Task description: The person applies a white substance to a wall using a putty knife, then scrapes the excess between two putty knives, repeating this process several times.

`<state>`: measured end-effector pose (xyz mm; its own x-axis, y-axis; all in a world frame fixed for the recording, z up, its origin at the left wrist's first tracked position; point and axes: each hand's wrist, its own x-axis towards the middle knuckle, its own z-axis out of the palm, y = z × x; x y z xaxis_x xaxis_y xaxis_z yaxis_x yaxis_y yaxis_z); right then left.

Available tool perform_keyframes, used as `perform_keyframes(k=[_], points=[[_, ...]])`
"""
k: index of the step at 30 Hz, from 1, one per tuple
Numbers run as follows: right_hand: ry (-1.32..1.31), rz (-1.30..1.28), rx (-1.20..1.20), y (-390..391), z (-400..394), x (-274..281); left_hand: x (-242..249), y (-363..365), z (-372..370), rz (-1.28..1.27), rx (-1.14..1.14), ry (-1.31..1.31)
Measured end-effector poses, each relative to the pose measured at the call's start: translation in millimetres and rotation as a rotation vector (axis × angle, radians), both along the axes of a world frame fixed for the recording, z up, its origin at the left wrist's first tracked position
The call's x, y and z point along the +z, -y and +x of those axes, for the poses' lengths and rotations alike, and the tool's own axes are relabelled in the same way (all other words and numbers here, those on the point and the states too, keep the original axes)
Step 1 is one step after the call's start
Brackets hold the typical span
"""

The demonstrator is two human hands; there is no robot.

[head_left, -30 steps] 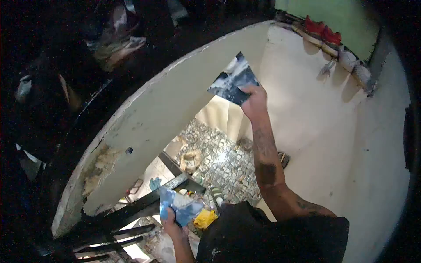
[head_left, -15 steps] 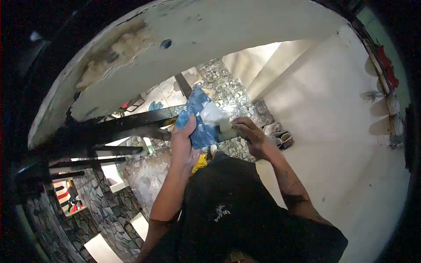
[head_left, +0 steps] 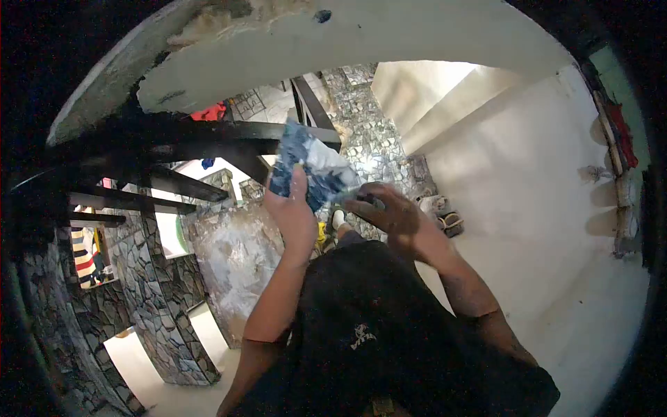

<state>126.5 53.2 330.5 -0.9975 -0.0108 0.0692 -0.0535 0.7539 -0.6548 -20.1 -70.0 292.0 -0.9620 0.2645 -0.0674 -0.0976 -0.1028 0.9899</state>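
Note:
My left hand [head_left: 295, 224] grips a flat blue board [head_left: 290, 154] from below, its thumb lying over the near face. A lump of white putty [head_left: 325, 158] sits on the board, with pale smears around it. At the board's lower right corner, my right hand [head_left: 397, 217] is closed on a putty knife [head_left: 353, 193]; the blade is blurred and lies against or just over the board. Part of the knife's handle is hidden by the fingers.
A pale beam [head_left: 271, 62] with a rough brown patch crosses above. Dark rails [head_left: 208, 135] run to the left. A white wall [head_left: 514, 181] rises at right. Shoes [head_left: 448, 221] and a yellow item [head_left: 322, 236] lie on the stone-patterned floor [head_left: 365, 132].
My view has shifted, so the beam sits higher. The putty on the board is spread differently, and the putty knife has moved from the putty toward the board's lower right corner.

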Motion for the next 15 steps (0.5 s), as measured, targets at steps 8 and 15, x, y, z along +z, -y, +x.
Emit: perform_keyframes(k=[8, 15], points=[[-0.507, -1.646, -0.523, -106.2, 13.7, -54.9, -43.1, 21.3, -23.1, 0.202, -0.036, 0.251], [-1.048, -0.954, -0.78, -273.2, -26.4, 53.0, -90.5, 50.1, -41.7, 0.141, -0.009, 0.371]])
